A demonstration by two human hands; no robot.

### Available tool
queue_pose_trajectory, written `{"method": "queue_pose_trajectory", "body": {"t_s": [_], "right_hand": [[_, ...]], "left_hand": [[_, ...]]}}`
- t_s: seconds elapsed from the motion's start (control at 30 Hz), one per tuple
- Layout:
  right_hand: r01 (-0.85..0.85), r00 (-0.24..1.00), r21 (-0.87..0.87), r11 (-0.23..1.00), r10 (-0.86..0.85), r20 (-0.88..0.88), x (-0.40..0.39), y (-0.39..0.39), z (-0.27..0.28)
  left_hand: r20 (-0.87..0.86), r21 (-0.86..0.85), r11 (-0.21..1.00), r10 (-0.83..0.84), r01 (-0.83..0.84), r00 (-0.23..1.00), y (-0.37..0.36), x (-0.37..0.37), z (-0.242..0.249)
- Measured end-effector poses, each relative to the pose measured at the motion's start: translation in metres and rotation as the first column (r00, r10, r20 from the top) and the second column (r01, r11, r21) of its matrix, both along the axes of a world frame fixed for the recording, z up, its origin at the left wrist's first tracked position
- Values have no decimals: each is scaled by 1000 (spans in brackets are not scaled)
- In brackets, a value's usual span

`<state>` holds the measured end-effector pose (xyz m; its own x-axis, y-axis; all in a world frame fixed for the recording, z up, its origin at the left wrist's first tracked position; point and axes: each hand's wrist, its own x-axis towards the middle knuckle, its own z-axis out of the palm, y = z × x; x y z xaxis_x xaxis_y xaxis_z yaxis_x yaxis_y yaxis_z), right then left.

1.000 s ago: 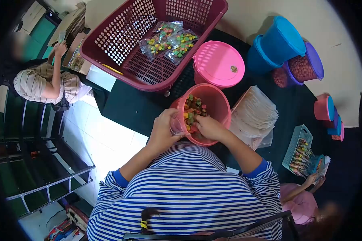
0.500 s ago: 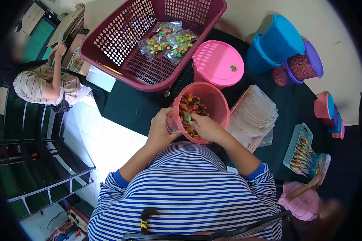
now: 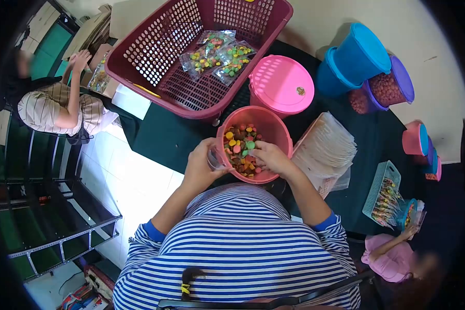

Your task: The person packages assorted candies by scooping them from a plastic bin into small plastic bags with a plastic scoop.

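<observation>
A pink bucket (image 3: 281, 135) in front of me holds many small, round, button-like pieces (image 3: 238, 147) in green, yellow, orange, pink and brown. At the bucket's left rim, my left hand (image 3: 200, 163) is closed on a clear plastic holder (image 3: 215, 157); whether it is a small bag or a cup I cannot make out. Inside the bucket on the right is my right hand (image 3: 273, 157), its fingers curled down among the pieces. A green piece (image 3: 250, 145) shows at its fingertips. The undersides of those fingers are hidden.
Filled clear packets (image 3: 212, 54) lie in a maroon basket (image 3: 191, 111). A lidded pink bucket (image 3: 281, 82) stands behind mine. Right are stacked plastic bags (image 3: 328, 147), blue tubs (image 3: 364, 51) and a teal tray (image 3: 372, 199). Two people (image 3: 59, 111) (image 3: 390, 256) work at either side.
My right hand has moved right, away from the clear plastic, over the pieces. My left hand has shifted slightly left with the plastic. More of the pieces show.
</observation>
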<state>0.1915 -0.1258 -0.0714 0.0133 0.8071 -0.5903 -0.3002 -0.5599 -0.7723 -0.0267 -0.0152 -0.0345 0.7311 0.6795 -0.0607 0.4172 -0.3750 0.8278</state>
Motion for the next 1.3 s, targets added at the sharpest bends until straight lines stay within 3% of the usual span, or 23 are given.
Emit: {"method": "queue_pose_trajectory", "body": {"t_s": [0.07, 0.23, 0.4, 0.47, 0.5, 0.53, 0.57, 0.67, 0.73, 0.8, 0.83, 0.97, 1.03, 1.17, 1.3], "right_hand": [[78, 982, 39, 996, -83, 171, 1, -1, 4], [66, 950, 62, 996, -82, 302, 13, -13, 37], [111, 966, 65, 992, -123, 227, 18, -28, 53], [148, 960, 69, 987, -160, 229, 16, -35, 47], [194, 929, 183, 964, -240, 282, 18, -39, 31], [231, 888, 297, 927, -325, 325, 19, -42, 24], [232, 887, 296, 926, -327, 326, 22, -46, 23], [305, 831, 238, 922, -380, 406, 29, -59, 25], [366, 890, 149, 919, -392, 234, 33, -69, 19], [376, 885, 185, 908, -411, 218, 39, -76, 2], [388, 879, 223, 894, -432, 202, 42, -80, -7], [489, 841, 313, 814, -536, 78, 47, -93, -27], [583, 771, 365, 725, -637, 33, 46, -97, -32], [591, 755, 387, 708, -654, 43, 48, -100, -39], [630, 736, 400, 665, -676, -36, 46, -98, -36]], "left_hand": [[-13, -36, 999, -1, 1, 1000, 6, -5, -2], [-30, -44, 999, 3, -4, 1000, 10, -17, -23], [-14, -33, 999, 29, -30, 999, 12, -17, -22], [-73, 128, 990, 62, -52, 995, 12, -16, -19], [-72, 126, 991, 61, -52, 996, 11, -15, -18], [-62, 253, 966, 70, -53, 996, 10, -15, -17], [-50, 375, 925, 78, -53, 996, 9, -14, -16], [34, 416, 909, -24, 7, 999, 8, -9, -4], [11, 408, 912, -39, 31, 999, 4, -8, 3], [-15, 197, 979, -59, 61, 998, 1, -5, 11], [76, 126, 990, -68, 58, 995, 1, -4, 6], [64, 105, 990, -103, 96, 993, -1, -1, 7], [147, 160, 983, -119, 95, 982, -1, 0, 3], [184, 179, 976, -158, 125, 970, -4, 4, 11], [54, 270, 953, -157, 137, 986, -4, 7, 12]]}}
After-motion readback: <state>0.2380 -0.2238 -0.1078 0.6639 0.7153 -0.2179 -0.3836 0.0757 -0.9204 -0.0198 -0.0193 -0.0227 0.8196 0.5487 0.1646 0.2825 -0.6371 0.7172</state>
